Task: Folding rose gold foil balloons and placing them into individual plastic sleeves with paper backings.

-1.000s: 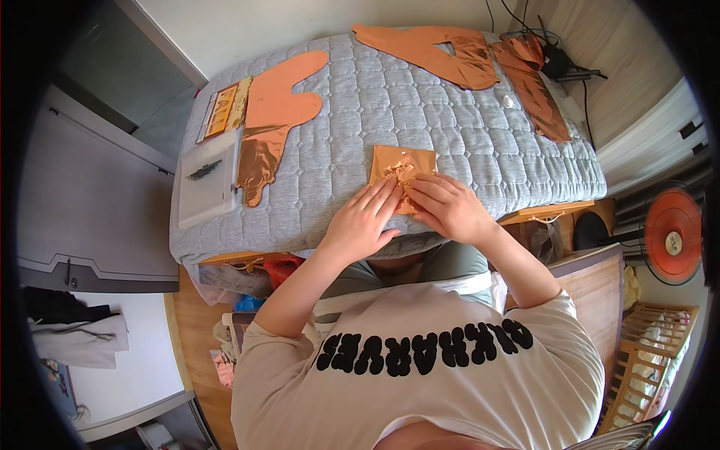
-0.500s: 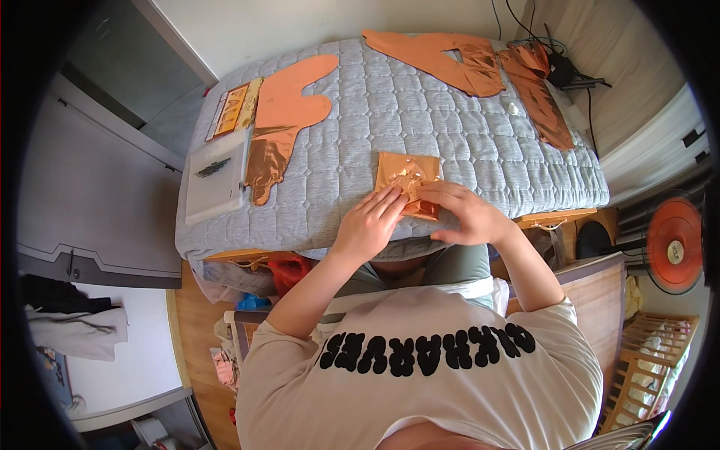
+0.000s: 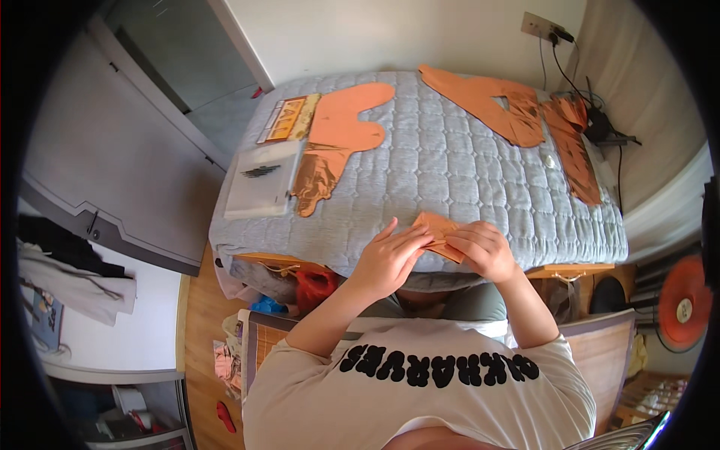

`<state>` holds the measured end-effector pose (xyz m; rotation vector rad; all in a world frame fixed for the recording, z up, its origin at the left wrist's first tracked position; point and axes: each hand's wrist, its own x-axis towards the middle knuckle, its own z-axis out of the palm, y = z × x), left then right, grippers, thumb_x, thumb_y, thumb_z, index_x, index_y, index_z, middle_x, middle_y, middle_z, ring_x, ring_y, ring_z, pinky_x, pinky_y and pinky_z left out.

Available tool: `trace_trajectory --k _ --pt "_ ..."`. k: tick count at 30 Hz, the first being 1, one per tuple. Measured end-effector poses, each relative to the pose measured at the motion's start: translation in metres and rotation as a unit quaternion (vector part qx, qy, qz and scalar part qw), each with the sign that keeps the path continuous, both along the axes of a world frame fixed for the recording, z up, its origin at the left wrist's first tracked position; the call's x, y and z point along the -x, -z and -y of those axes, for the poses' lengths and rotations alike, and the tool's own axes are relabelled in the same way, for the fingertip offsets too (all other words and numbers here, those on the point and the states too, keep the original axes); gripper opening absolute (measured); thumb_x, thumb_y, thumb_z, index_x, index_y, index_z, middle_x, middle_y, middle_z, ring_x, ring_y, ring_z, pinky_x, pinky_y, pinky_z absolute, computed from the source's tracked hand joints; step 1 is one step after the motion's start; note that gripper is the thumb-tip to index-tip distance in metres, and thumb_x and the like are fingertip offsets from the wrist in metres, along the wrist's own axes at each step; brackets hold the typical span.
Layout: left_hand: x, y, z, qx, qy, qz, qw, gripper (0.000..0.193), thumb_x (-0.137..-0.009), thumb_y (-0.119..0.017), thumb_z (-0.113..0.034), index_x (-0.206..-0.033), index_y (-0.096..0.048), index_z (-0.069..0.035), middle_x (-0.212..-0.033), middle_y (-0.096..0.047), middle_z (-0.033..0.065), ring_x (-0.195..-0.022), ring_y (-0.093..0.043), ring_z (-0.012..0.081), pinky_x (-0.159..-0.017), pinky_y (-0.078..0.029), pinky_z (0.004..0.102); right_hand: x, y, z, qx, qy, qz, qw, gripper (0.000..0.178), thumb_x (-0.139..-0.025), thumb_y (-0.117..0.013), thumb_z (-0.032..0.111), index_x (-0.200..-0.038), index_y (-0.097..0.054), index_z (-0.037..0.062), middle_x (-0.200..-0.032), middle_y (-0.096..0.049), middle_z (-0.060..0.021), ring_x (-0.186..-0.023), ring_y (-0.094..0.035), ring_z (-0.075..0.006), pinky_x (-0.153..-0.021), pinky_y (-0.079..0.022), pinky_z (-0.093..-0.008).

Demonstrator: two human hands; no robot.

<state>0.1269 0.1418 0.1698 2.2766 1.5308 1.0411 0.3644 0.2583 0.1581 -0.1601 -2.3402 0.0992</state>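
A folded rose-gold foil balloon (image 3: 437, 225) lies at the near edge of the bed, a small packet now partly covered by my fingers. My left hand (image 3: 391, 261) rests its stretched fingers on the packet's left side, thumb raised apart. With curled fingers, my right hand (image 3: 486, 252) grips the packet's right side; its thumb is mostly hidden. Three larger flat foil balloons are spread farther off: a curvy one (image 3: 343, 124) on the left, a looped one (image 3: 491, 105) at the back right, and a long one (image 3: 576, 154) at the right edge.
The bed carries a grey quilted cover (image 3: 427, 161). On its left are a clear plastic case (image 3: 259, 184) with dark slim pieces on it and a yellow printed packet (image 3: 290, 118). Black cables and a box (image 3: 600, 124) are at the right corner. A red fan (image 3: 684, 304) stands right.
The foil packet looks smaller and turned. My right hand has gone from spread over it to gripping its right side. The whole view has shifted, with the bed lower and farther right.
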Motion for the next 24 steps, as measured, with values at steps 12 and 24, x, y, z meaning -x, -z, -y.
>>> trace_trajectory --k 12,24 --pt "0.287 -0.034 -0.175 0.040 -0.394 -0.141 0.907 0.065 -0.090 -0.073 -0.034 -0.145 -0.052 -0.007 -0.140 -0.060 0.0169 -0.122 -0.063 0.0346 -0.101 -0.050 0.0440 0.010 0.037 -0.036 0.643 -0.078 -0.476 0.595 0.039 -0.101 -0.057 0.003 -0.139 -0.049 0.0080 -0.133 -0.062 -0.0082 -0.119 -0.062 -0.0196 -0.105 -0.049 -0.0353" --pt "0.308 0.008 -0.267 0.243 -0.337 -0.236 0.879 0.060 -0.083 -0.066 -0.054 -0.114 -0.073 -0.003 -0.111 -0.072 0.0248 -0.107 -0.070 0.0387 -0.091 -0.054 0.0475 -0.009 0.034 -0.035 0.666 -0.048 -0.517 0.535 0.041 -0.099 -0.059 0.005 -0.139 -0.049 0.0072 -0.133 -0.062 -0.0083 -0.121 -0.061 -0.0202 -0.105 -0.050 -0.0388"
